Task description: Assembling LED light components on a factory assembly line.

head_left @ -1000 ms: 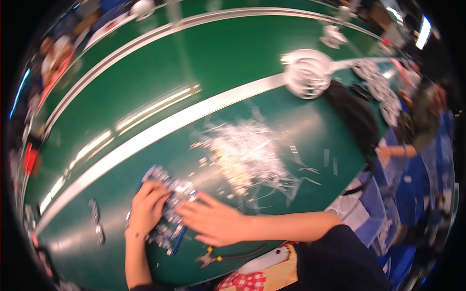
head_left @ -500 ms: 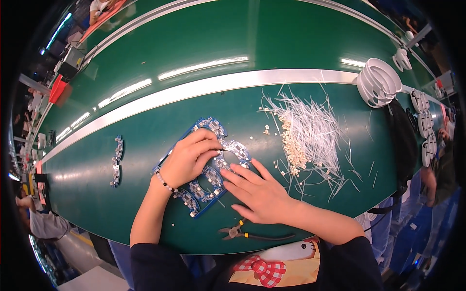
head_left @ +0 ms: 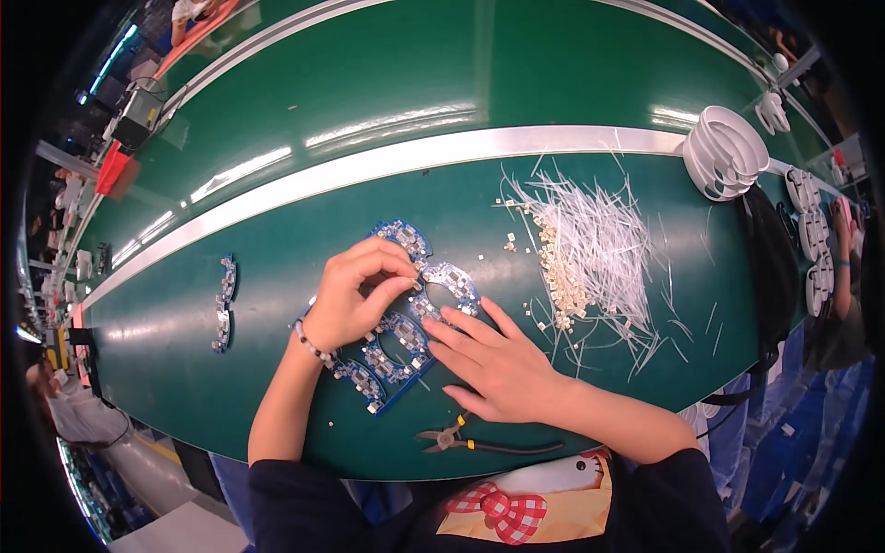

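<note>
A panel of blue circuit boards with curved cut-outs and many small white parts lies on the green table in front of me. Over its upper middle is my left hand, thumb and forefinger pinched together at the board's surface. Whatever sits between those fingertips is too small to make out. My right hand rests palm down at the panel's right edge, its fingers spread and touching the boards. Just below that hand lies a pair of side cutters with dark handles and yellow bands, jaws apart.
To the right sits a heap of thin white strips beside small cream connectors. A separate curved blue board lies at the left. White ring-shaped housings stand at the far right, near a black bag.
My left thumb and fingertips have shifted slightly over the panel, still pinched. The right hand stays in place on the boards. The whole view has moved a little.
</note>
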`<state>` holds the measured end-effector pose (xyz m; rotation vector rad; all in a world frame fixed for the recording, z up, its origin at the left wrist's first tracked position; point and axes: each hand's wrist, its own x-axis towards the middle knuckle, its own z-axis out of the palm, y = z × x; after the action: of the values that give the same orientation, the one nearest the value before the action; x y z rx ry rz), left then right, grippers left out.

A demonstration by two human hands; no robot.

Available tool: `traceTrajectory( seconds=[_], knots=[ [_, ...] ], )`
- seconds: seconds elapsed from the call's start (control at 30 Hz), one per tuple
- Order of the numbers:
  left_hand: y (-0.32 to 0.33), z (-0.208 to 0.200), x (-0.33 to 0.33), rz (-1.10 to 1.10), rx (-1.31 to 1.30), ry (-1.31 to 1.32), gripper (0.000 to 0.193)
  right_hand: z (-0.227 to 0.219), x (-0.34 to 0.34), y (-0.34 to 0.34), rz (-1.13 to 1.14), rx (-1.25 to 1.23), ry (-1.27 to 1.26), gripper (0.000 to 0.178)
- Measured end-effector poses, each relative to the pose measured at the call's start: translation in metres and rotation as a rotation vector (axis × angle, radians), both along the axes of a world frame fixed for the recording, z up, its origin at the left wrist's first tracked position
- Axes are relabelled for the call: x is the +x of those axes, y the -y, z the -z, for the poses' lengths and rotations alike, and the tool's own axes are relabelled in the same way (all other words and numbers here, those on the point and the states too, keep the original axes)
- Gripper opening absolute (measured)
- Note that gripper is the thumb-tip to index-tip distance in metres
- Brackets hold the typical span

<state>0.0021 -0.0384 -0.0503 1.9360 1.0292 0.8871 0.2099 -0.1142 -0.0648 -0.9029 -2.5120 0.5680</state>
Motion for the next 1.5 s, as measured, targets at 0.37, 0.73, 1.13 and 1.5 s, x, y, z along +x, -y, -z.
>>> traceTrajectory(
  seconds=[0.37, 0.73, 1.13, 1.5],
  knots=[
    [0.016, 0.002, 0.037, 0.01, 0.31, -0.157, 0.018, 0.008, -0.001, 0.005, 0.023, 0.147, -0.087, 0.031],
    [0.008, 0.008, 0.032, 0.01, 0.381, -0.287, 0.012, 0.01, -0.001, 0.006, 0.016, 0.101, -0.093, 0.029],
    [0.012, 0.003, 0.03, 0.043, 0.24, -0.035, 0.014, 0.012, 0.0, 0.004, 0.004, 0.071, -0.106, 0.028],
    [0.005, -0.011, 0.0, 0.164, 0.128, -0.317, 0.013, 0.009, 0.001, 0.003, -0.008, 0.059, -0.099, 0.028]
  ],
)
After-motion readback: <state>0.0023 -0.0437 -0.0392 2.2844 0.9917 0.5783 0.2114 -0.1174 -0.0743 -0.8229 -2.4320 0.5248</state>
